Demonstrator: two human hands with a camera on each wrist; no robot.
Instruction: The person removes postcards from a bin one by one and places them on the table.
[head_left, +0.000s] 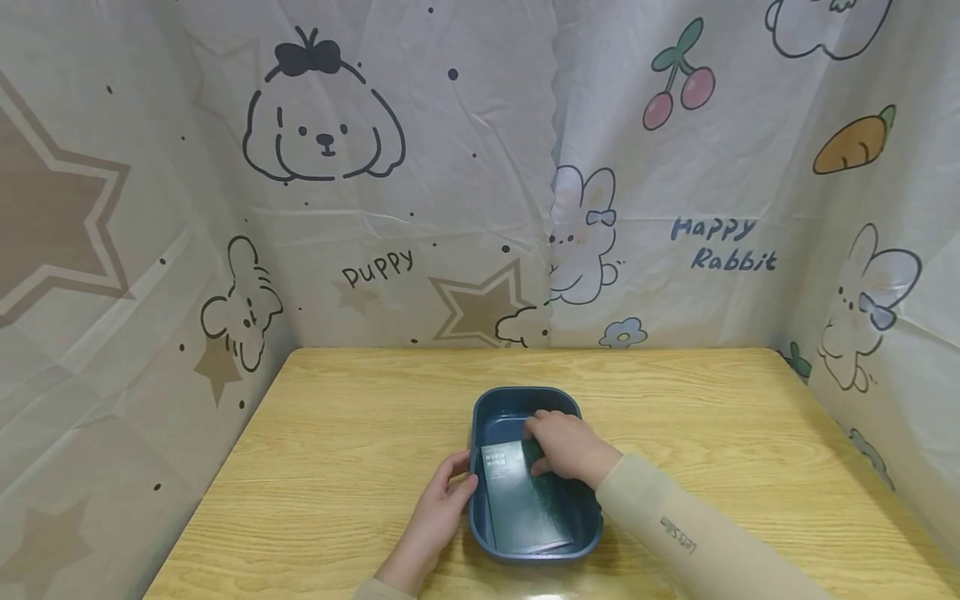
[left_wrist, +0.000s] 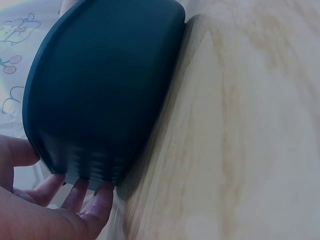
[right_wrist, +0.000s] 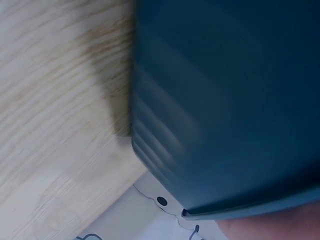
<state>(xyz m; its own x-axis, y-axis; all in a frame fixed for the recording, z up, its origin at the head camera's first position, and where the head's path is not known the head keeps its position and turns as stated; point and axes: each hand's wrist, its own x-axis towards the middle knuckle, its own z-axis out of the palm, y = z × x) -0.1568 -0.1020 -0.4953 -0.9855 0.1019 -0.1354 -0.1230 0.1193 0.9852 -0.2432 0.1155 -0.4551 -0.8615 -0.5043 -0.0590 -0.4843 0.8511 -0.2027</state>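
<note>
A dark blue plastic bin (head_left: pixel 588 533) with rounded corners stands on the wooden table. Inside it lies a dark green booklet (head_left: pixel 525 508) with pale print near its top left, slightly turned. My right hand (head_left: pixel 566 446) reaches into the bin and holds the booklet by its upper right part, the thumb on its face; that corner is hidden. Outside the bin, my left hand (head_left: pixel 442 500) rests its fingertips against the left wall, the thumb by the rim. In the left wrist view the fingers (left_wrist: pixel 102 197) touch the bin's outer wall (left_wrist: pixel 105 85).
The wooden table (head_left: pixel 360 433) extends around the bin on all sides. Behind it and at both sides hangs a pale curtain (head_left: pixel 450 192) printed with animals, stars and fruit. The right wrist view is mostly filled by the bin's outer wall (right_wrist: pixel 225 110).
</note>
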